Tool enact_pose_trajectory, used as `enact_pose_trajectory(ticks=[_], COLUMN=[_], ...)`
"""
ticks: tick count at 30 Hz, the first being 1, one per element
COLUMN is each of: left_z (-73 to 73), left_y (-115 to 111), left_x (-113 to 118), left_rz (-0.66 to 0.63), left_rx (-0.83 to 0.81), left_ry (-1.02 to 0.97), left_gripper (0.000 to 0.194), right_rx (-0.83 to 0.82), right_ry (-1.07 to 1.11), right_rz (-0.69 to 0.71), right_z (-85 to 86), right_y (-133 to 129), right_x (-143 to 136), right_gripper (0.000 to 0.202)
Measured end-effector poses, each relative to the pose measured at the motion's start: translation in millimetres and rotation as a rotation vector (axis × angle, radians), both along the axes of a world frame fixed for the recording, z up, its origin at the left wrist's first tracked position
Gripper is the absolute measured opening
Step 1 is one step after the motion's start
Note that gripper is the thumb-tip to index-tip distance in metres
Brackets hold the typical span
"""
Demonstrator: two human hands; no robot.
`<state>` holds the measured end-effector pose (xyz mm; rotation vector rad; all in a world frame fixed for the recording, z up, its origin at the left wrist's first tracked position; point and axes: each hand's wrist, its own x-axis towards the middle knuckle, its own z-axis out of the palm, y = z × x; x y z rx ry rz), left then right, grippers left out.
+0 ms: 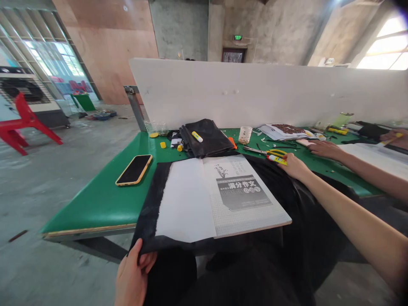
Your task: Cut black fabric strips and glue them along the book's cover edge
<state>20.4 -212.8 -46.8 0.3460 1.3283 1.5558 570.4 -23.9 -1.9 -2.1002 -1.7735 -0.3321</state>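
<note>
An open book (245, 191) lies on a black, leather-like sheet (153, 204). Its left side is a blank white page (188, 199); the right shows a grey printed page with Chinese characters. At the sheet's near left corner, my left hand (134, 272) pinches the black edge between thumb and fingers. Beyond the book's right side, my right hand (298, 170) is closed on the end of a yellow glue stick (276, 160) with a red tip. Scissors (264, 151) with yellow handles lie right behind that glue stick.
On the green table (102, 204) are a phone (134, 170), folded black material (207, 140) with another glue stick (197, 136) on top, and a clear cup (245, 135). A white partition (255, 93) stands behind. At right, a co-worker's hand (323, 148) rests nearby.
</note>
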Motion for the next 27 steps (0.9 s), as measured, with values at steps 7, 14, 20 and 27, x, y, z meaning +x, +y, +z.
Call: enact_pose_trajectory(ticks=[7, 14, 20, 27], left_z=[4.3, 1.8, -0.8, -4.2], left_y=[-5, -5, -4, -5], left_x=[0, 0, -1, -3], left_rz=[-0.070, -0.074, -0.056, -0.061], left_rx=[0.104, 0.123, 0.084, 0.082], left_ry=[-0.026, -0.025, -0.066, -0.069], left_gripper=[0.045, 0.046, 0.047, 0.047], right_rx=[-0.039, 0.059, -0.011, 0.058], right_ry=[-0.102, -0.041, 0.032, 0.146], right_rz=[0.142, 0.085, 0.079, 0.066], right_z=[17.9, 28.2, 9.4, 2.0], right_y=[15, 47, 71, 81], right_x=[-2, -36, -61, -68], right_gripper=[0.032, 0.033, 0.032, 0.027])
